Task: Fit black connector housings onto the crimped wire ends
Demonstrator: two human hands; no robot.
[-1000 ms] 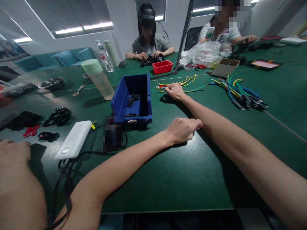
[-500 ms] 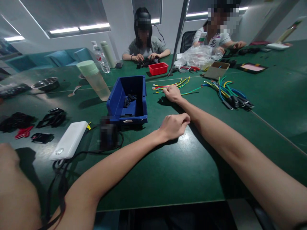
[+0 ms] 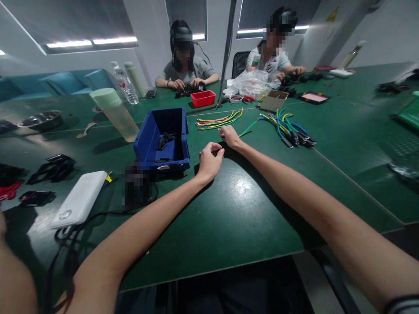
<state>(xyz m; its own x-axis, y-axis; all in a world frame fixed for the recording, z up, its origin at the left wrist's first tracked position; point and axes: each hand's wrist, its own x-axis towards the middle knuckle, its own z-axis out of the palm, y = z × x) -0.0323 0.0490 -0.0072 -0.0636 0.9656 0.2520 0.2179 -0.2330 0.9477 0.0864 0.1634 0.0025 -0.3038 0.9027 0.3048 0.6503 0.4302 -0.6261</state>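
My right hand (image 3: 231,136) lies closed on the green table (image 3: 248,209), its fingers pinched on the near end of a green wire (image 3: 248,128) that runs away to the right. My left hand (image 3: 210,159) sits just in front of it, fingers curled into a pinch facing the right hand; what they hold, if anything, is too small to make out. A blue bin (image 3: 148,140) with a few black parts stands to the left of both hands. Yellow, red and green wires (image 3: 218,120) lie beyond the right hand.
A bundle of coloured cables (image 3: 288,129) lies at right. A white power bank (image 3: 79,199), black cords and black parts (image 3: 52,168) lie at left, with a tall green cup (image 3: 115,114) behind. Two people work at the far side by a red tray (image 3: 203,98).
My right hand has drawn back from the wire group toward me, with the green wire trailing from it. My left hand has moved forward to meet it. The view has shifted rightward.
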